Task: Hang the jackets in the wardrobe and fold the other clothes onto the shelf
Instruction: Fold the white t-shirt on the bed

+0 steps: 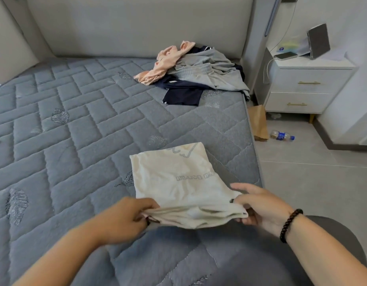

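A cream folded garment (pixel 178 182) with grey lettering lies on the grey quilted mattress (pixel 75 120) near its right edge. My left hand (pixel 125 219) pinches the near left corner of the garment. My right hand (pixel 259 205), with a dark bead bracelet at the wrist, grips the near right corner. The near edge is lifted slightly off the mattress. A loose heap of clothes lies by the headboard: a peach garment (pixel 166 62), a grey garment (pixel 209 69) and a navy garment (pixel 182 93).
A padded beige headboard (pixel 137 25) runs along the far side. Right of the bed stands a white nightstand (pixel 302 89) with a phone (pixel 285 55) and papers on top. A brown paper bag (pixel 260 122) and a plastic bottle (pixel 281 135) lie on the tiled floor.
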Motion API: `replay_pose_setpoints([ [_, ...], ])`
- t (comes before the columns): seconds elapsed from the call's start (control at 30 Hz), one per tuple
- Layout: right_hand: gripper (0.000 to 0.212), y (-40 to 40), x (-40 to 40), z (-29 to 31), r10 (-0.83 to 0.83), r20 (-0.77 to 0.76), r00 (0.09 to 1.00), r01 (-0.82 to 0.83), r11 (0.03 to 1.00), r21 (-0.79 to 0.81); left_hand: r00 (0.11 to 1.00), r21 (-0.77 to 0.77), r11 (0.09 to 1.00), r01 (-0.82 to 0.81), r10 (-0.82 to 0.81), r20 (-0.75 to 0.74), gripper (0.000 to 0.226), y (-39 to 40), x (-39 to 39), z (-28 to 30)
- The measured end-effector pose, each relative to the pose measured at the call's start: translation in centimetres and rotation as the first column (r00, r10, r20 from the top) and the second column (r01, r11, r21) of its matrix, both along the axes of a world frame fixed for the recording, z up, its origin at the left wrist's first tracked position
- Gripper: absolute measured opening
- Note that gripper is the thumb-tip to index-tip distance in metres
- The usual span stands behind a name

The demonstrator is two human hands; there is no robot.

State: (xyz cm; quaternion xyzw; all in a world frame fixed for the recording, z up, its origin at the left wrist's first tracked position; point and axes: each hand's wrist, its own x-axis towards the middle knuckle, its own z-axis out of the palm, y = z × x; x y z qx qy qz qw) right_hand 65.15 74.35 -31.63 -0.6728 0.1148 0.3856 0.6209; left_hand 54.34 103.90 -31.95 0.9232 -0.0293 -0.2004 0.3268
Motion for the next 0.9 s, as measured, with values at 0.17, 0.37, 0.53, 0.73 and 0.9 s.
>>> replay_pose_setpoints([
  [0.17, 0.011, 5.7, 5.6, 2.7, -0.069, 0.05, 0.996, 0.065, 0.995, 0.08, 0.98, 0.2, 0.98, -0.006, 0.045, -0.195, 0.021, 4.8, 6.8, 4.6],
  [0.37, 0.04, 10.8, 12.8, -0.6, -0.155, 0.238, 0.959, 0.169, 0.985, -0.036, 0.715, 0.011, 0.749, -0.662, 0.627, 0.31, 0.039, 7.4, 14.1, 2.3],
  [0.53, 0.032, 9.7, 11.4, -7.2, 0.068, 0.297, 0.952, 0.067, 0.904, -0.423, 0.455, -0.189, 0.464, -0.865, 0.886, 0.091, 0.048, 4.1, 10.5, -7.3],
  [0.73, 0.025, 8.9, 10.3, -10.6, 0.06, 0.512, 0.857, 0.21, 0.866, -0.454, 0.302, -0.299, 0.349, -0.888, 0.934, 0.191, 0.032, 0.6, 7.5, -11.2],
  [0.9, 0.042, 9.3, 10.9, -10.3, 0.152, 0.733, 0.663, 0.302, 0.842, -0.448, 0.169, -0.309, 0.265, -0.913, 0.938, 0.303, 0.04, -0.2, 7.0, -11.2],
])
